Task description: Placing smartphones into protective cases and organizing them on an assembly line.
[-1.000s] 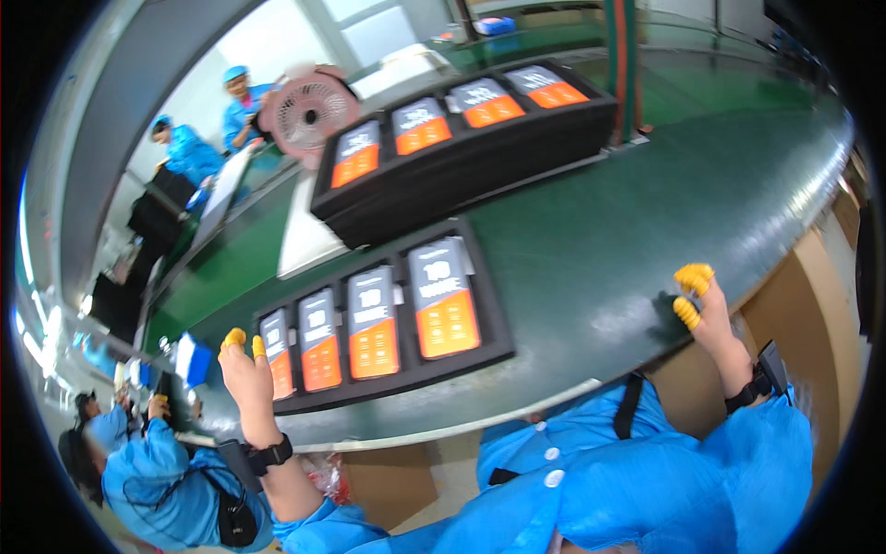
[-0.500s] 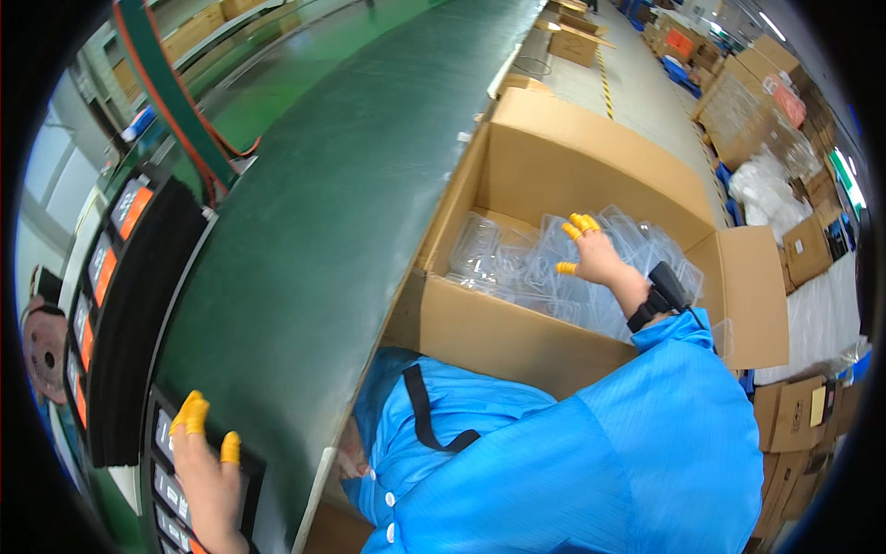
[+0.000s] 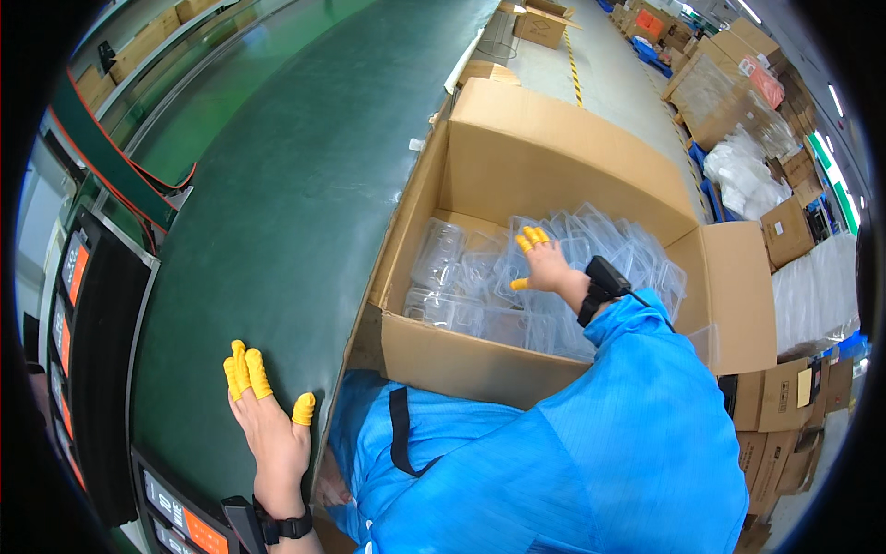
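Observation:
My right hand (image 3: pixel 548 268) reaches into an open cardboard box (image 3: pixel 480 355) on my right. Yellow finger cots cover its fingertips, and the fingers are spread over a heap of clear plastic trays or shells (image 3: pixel 591 231); whether they touch the plastic I cannot tell. Over the green belt surface (image 3: pixel 277 185) my left hand (image 3: pixel 274 434), also in yellow finger cots, has its fingers stretched out with nothing in them. Just left of that wrist lie black packages with white and orange labels (image 3: pixel 185 517).
At the far left stands a row of black packages with orange labels (image 3: pixel 74 277). A green post (image 3: pixel 111 157) with orange tubing rises beyond it. Stacked cartons (image 3: pixel 784 397) and wrapped goods (image 3: pixel 812 295) line the right side. A yellow-black floor stripe (image 3: pixel 574 69) runs behind the box.
My left hand has moved right, off the black packages and over the green belt. My right hand stays in the box, slightly lower among the clear plastic. The view has shifted right.

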The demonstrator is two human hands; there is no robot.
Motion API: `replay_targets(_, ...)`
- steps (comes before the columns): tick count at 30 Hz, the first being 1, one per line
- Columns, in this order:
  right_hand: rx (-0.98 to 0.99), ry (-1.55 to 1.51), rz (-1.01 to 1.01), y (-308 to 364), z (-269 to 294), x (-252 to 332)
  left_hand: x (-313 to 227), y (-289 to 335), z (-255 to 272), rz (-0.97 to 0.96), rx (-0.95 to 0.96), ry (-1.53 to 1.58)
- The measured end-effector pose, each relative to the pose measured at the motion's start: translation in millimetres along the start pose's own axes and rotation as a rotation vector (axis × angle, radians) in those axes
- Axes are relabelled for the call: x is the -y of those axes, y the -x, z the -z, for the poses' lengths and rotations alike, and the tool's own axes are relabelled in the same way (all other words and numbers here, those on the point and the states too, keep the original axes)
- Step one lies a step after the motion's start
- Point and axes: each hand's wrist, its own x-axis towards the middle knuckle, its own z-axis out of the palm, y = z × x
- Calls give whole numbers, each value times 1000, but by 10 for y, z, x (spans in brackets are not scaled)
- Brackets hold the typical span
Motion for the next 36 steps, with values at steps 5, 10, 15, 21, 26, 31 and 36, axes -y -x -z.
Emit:
replay_targets(5, 101, 1, 192, -572, -295, 544, 0, -1, 9, 4, 30, -68)
replay_targets(10, 127, 112, 189, -1042, -457, 835, -36, -83, 49, 23, 95, -150)
replay_targets(15, 120, -192, -93, -1559, -601, 823, -3, -151, 22, 50, 94, -93)
replay_targets(21, 190, -357, -425, -1673, -931, 676, -64, -270, 47, 48, 117, -104)
replay_targets(26, 87, -361, -421, -1773, -1250, 756, -95, -321, 30, 65, 155, -112)
replay_targets(31, 100, -529, -360, -1927, -1306, 567, -115, -336, 29, 65, 141, -106)
replay_targets(36, 201, -451, -274, -2100, -931, 609, -72, -364, 17, 75, 161, -100)
